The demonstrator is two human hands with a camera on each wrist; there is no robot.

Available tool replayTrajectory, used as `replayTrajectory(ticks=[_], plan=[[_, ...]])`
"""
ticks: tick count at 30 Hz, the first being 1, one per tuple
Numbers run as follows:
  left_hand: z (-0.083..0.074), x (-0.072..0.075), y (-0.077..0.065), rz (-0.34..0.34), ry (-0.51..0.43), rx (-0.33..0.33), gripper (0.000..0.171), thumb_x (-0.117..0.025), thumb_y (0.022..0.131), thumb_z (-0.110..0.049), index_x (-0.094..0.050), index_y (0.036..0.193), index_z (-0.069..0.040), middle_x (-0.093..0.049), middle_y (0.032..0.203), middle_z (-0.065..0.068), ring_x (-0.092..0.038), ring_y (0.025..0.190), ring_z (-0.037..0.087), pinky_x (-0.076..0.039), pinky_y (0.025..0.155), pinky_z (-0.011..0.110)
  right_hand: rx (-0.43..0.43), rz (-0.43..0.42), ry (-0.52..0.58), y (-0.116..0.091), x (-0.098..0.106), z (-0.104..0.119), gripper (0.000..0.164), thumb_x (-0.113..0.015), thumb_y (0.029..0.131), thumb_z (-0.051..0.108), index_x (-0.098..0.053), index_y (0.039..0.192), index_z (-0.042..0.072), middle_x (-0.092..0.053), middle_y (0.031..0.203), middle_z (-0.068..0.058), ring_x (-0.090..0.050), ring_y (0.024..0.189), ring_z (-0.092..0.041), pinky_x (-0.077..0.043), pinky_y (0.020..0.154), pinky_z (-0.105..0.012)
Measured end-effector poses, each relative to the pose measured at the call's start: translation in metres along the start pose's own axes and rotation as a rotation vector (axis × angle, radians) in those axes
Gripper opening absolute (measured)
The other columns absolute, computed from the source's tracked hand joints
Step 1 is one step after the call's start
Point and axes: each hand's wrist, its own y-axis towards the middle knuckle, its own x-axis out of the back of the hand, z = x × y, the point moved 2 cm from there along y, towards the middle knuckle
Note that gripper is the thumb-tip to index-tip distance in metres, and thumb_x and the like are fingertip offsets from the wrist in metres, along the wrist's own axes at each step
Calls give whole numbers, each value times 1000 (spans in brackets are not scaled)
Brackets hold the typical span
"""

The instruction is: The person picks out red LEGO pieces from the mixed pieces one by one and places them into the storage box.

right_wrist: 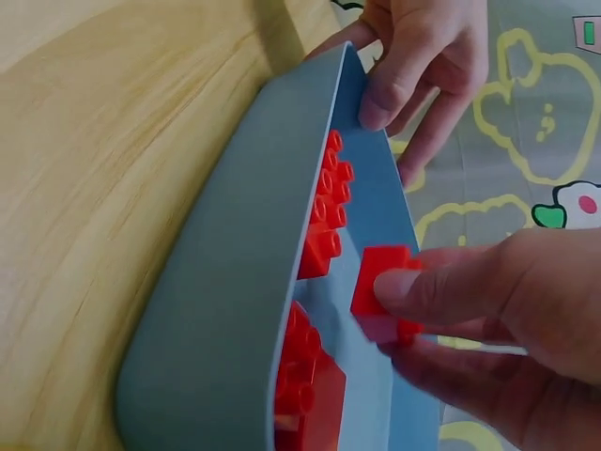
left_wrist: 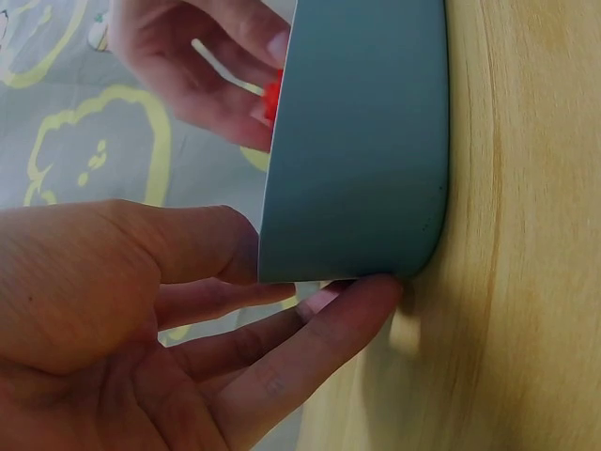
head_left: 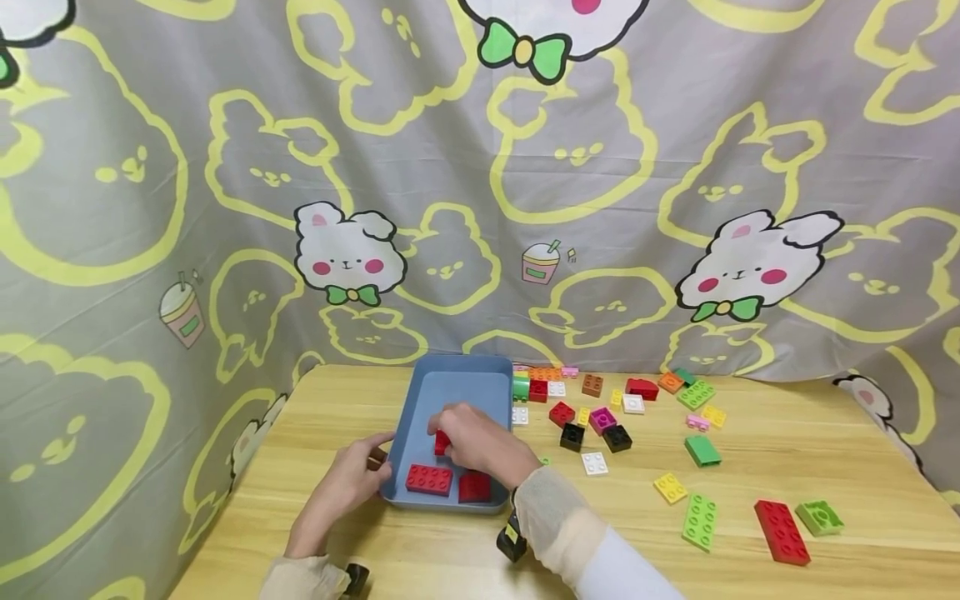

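Inside the blue-grey tray (head_left: 461, 392), my right hand (head_left: 476, 442) pinches a red toy building brick (head_left: 442, 442) between thumb and fingers. The right wrist view shows this brick (right_wrist: 383, 287) held above the tray floor. My left hand (head_left: 352, 479) grips the tray's left wall, its thumb at the rim and fingers along the outside. On the tray floor near the front lie a long red studded brick (head_left: 429, 480) and another red brick (head_left: 474, 487). In the left wrist view the tray wall (left_wrist: 352, 141) hides most of the held brick.
Right of the tray, loose bricks are scattered over the wooden table (head_left: 600, 533), among them a black brick (head_left: 617, 438), a green brick (head_left: 702, 451) and a long red brick (head_left: 782, 532). A patterned curtain (head_left: 465, 183) hangs behind and to the left.
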Motion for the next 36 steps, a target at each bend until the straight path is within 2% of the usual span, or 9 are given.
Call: replayTrajectory(ticks=[5,10,16,21,28,32,36], plan=[[-1,0,1,1,-8,2,49,-62,84,8,-57,133,7,-65,87,15,-63,77,21,-59,54,31,-58,38,-5,6,-6,1,30,-71,81,-3,-75,110,6,-71,101,-5,-61,88,-14,-58,80,-25],[0,0,1,-4,-17,-1,49,-61,84,8,-57,133,7,-65,87,15,-63,76,21,-59,53,31,-55,53,-11,11,-10,4,30,-71,82,0,-74,111,8,-70,103,-5,-60,90,-13,-56,84,-26],[1,0,1,6,-32,-1,49,-61,85,9,-56,134,6,-65,87,16,-63,76,21,-58,52,30,-35,60,-22,15,-15,6,28,-73,81,-1,-76,107,8,-71,100,-4,-61,88,-13,-57,82,-25],[2,1,1,9,-49,3,50,-60,85,9,-56,135,6,-65,87,16,-63,74,21,-59,52,31,-43,67,6,15,-14,7,30,-72,82,-1,-75,110,6,-71,105,-6,-61,92,-14,-57,85,-27],[1,2,1,18,-40,-9,51,-60,84,10,-56,135,6,-65,87,17,-63,75,21,-59,52,30,-40,38,39,2,3,6,31,-70,86,3,-72,116,6,-69,112,-9,-61,96,-16,-58,83,-28],[0,1,1,21,-37,-5,51,-60,84,10,-56,135,6,-65,89,17,-63,77,22,-59,53,31,-17,-30,62,-9,20,2,30,-67,88,6,-70,118,8,-66,117,-9,-61,99,-16,-58,80,-27],[1,1,1,13,-27,5,50,-60,85,9,-56,135,6,-65,89,17,-63,77,22,-59,53,31,-8,-124,73,-16,40,-8,33,-67,90,9,-66,122,12,-62,122,-6,-61,95,-14,-57,74,-25]])
